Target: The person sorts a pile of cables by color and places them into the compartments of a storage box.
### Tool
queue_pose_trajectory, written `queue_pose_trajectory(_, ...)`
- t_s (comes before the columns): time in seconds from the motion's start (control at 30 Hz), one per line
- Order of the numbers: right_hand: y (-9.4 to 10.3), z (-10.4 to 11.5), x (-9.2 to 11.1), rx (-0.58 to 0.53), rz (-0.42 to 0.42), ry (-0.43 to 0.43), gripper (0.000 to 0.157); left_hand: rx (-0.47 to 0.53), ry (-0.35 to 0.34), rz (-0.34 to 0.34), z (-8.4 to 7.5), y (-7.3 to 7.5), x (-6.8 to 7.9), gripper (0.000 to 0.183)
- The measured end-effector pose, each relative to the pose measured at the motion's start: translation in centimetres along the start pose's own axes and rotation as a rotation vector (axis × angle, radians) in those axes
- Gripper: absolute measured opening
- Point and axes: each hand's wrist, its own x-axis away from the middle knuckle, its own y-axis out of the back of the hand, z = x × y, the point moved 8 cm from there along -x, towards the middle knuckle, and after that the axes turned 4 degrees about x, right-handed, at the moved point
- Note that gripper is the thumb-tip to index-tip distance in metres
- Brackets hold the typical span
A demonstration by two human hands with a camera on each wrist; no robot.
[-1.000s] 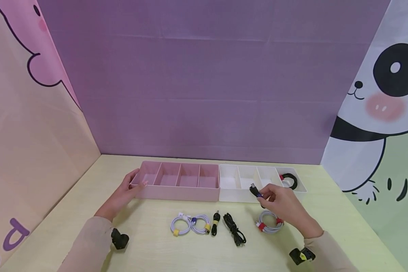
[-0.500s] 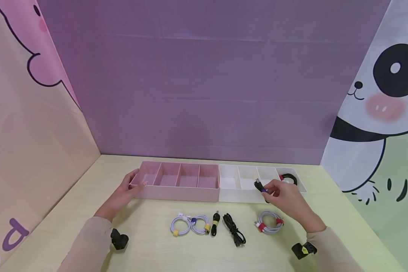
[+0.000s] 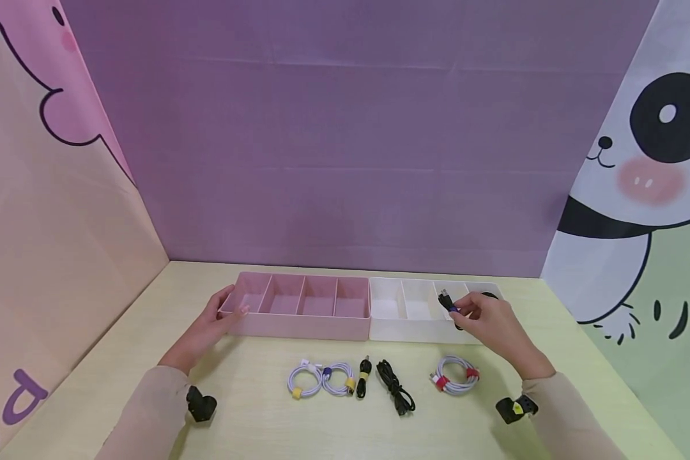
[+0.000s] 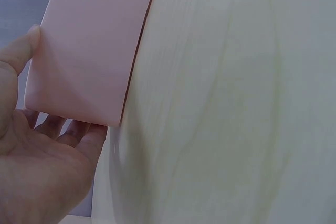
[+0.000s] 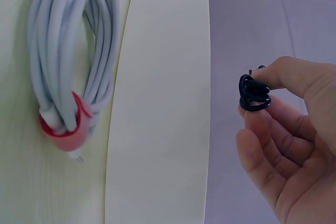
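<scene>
My left hand (image 3: 208,326) grips the left end of a pink divided box (image 3: 301,326), thumb at the front rim and fingers at the end wall, as the left wrist view shows. Between thumb and fingertips, my right hand (image 3: 493,327) pinches a small bundled black cable (image 3: 446,301) with a metal plug pointing up and a blue tie. It is over the white divided box (image 3: 414,331), near the third compartment from the left. In the right wrist view the cable's loops (image 5: 244,86) stand out from the fingertips. A black coiled cable (image 3: 490,295) in the rightmost compartment is mostly hidden.
On the table (image 3: 322,431) lie two white coiled cables with yellow ties (image 3: 306,381), a short black cable (image 3: 364,377), a longer black cable bundle (image 3: 396,388) and a white coil with red ties (image 3: 455,375). A purple backdrop (image 3: 345,160) rises behind the boxes.
My right hand has moved up and slightly right with the black cable, from in front of the white box to over it. My left hand has stayed on the pink box.
</scene>
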Motion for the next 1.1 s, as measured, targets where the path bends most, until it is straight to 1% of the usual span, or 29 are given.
queue_pose_trajectory(0.23,0.2,-0.5,-0.3,0.015,0.004,-0.003,0.013,-0.009,0.014,-0.005,0.3,0.0,-0.2,0.095)
queue_pose_trajectory(0.63,0.5,-1.9,-1.1,0.028,-0.003,-0.017,0.015,-0.005,0.025,-0.010,0.3,0.1,-0.1,0.104)
queue_pose_trajectory(0.77,0.6,-2.2,-1.4,0.035,-0.004,-0.017,0.014,-0.008,0.014,-0.011,0.2,0.1,0.0,0.105)
queue_pose_trajectory(1.0,0.9,-2.3,-1.9,0.038,0.017,-0.041,0.016,0.028,-0.024,-0.003,0.1,0.1,-0.1,0.096)
queue_pose_trajectory(1.1,0.9,-2.4,-2.1,0.043,0.026,-0.046,0.017,0.025,-0.028,-0.004,0.1,0.1,-0.1,0.095)
